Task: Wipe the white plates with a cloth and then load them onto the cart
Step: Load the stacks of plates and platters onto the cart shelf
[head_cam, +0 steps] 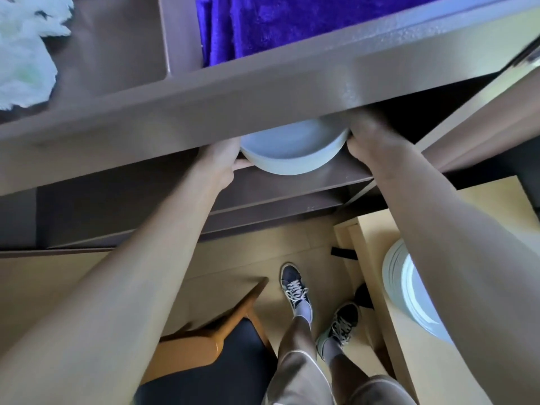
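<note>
White plate (292, 153): centre of frame, at the front edge of the cart's middle shelf (292, 182), its far half hidden under the top tray.
Left hand (217, 162): grip closed on the plate's left rim, one finger showing beneath it.
Right hand (371, 138): grip on the plate's right rim, thumb against the side; the fingertips are covered by the tray's edge.
Cart (263, 92): brown, across the upper half of frame; its top tray rim overhangs both hands.
Purple cloth (292, 21): folded in the top tray, upper centre.
White fluffy cloth (23, 54): upper left, in the neighbouring compartment.
Stack of white plates (409, 293): lower right, on the pale desk (423, 369), partly covered by the right forearm.
Chair (210, 343): wooden frame, dark seat, lower centre, beside the person's legs.
Shoes (295, 287): dark, laced, on the floor between chair and desk.
</note>
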{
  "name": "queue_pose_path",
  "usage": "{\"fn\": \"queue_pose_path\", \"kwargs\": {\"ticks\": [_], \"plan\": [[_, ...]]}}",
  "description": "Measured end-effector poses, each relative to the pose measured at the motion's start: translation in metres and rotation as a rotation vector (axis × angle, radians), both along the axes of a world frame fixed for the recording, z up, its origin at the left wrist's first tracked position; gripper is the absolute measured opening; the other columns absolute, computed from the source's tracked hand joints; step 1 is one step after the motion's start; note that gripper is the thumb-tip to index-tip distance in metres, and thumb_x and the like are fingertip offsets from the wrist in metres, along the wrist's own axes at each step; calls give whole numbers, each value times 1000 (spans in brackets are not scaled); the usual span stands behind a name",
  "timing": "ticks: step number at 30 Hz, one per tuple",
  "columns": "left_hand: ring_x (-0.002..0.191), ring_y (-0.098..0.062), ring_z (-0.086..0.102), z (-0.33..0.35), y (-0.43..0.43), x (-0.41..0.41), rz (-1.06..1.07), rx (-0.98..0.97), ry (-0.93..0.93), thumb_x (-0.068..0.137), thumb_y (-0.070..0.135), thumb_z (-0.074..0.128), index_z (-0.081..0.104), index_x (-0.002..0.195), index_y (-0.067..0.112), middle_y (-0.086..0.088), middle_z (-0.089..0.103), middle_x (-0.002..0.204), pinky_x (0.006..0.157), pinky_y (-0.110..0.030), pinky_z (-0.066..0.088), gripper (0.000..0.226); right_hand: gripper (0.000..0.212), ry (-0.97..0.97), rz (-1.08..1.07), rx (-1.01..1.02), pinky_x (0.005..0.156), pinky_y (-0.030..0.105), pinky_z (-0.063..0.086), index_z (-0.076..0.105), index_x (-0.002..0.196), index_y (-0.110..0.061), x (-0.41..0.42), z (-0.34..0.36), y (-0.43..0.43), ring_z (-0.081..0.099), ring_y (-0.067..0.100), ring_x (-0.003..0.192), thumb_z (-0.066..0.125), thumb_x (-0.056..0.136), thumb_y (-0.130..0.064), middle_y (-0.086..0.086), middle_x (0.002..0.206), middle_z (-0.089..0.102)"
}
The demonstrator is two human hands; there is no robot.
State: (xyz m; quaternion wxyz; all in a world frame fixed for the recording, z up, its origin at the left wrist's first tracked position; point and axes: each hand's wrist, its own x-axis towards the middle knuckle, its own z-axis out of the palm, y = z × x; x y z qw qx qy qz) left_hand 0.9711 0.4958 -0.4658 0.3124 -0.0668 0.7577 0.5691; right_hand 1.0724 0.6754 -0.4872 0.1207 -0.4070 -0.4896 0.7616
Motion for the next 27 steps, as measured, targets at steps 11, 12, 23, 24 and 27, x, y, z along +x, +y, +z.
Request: {"fn": "queue_pose_path", "kwargs": {"ticks": [11, 12, 23, 24, 27], "plan": [[113, -14, 68, 4, 4, 6, -18, 74, -58, 96, 14, 67, 68, 98, 34, 21, 78, 90, 84, -49, 63, 21, 22, -147, -57, 182, 97, 26, 47, 61, 118, -24, -5, -4, -7, 61, 11, 99, 47, 102, -31, -5, 105, 64], [117, -15, 66, 6, 4, 7, -41, 72, -61, 97, 17, 67, 68, 100, 36, 19, 77, 101, 88, -52, 62, 19, 34, -180, 2, 157, 91, 24, 47, 58, 129, -23, 1, -1, -13, 58, 10, 92, 48, 99, -34, -6, 101, 62], [124, -16, 62, 16, -43, 101, 170, 67, 13, 95, 35, 74, 36, 156, 23, 3, 58, 140, 90, -43, 61, 72, 59, -74, 36, 71, 109, 22, 26, 33, 159, -27, 144, 9, -78, 33, 9, 148, 56, 104, -21, -8, 161, 36], [119, -15, 66, 15, -47, 122, 160, 62, 17, 97, 29, 71, 41, 152, 22, 1, 61, 136, 89, -40, 62, 63, 57, -88, 40, 84, 110, 22, 29, 38, 156, -28, 161, 7, -82, 36, 8, 146, 57, 104, -18, -9, 158, 40], [107, -17, 73, 6, -45, 186, 3, 12, -51, 102, 12, 63, 56, 138, 16, -5, 68, 123, 84, -37, 63, 37, 52, -174, -2, 97, 114, 27, 36, 50, 149, -26, 216, -1, -87, 46, 6, 139, 59, 100, -11, -8, 150, 52]]}}
